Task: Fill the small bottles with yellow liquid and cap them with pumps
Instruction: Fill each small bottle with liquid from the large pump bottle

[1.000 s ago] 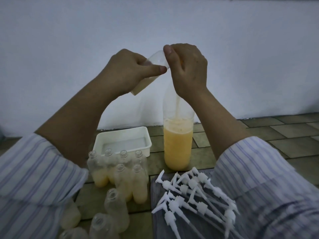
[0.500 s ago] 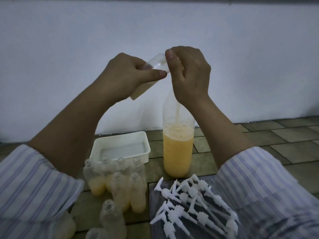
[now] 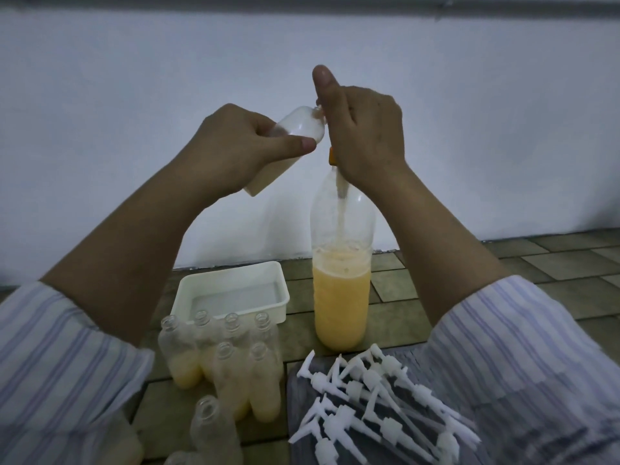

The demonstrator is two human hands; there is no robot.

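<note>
Ur left hand (image 3: 231, 152) grips small bottle (image 3: 285, 146) tilted mid-frame, right hand (image 3: 362, 135) pinches pump (image 3: 332, 156) atop big bottle (image 3: 342, 263). Nozzle slips off neck = spill imo.

We had one view only, a wide-angle camera worn on the head, looking forward and down from close above our raised forearms. It faced a pale wall (image 3: 134, 95) where that met the tiled floor (image 3: 553, 263). Our left hand (image 3: 235, 149) and right hand (image 3: 365, 135) sat near the frame's centre, striped sleeves (image 3: 50, 364) filling both lower corners.
</note>
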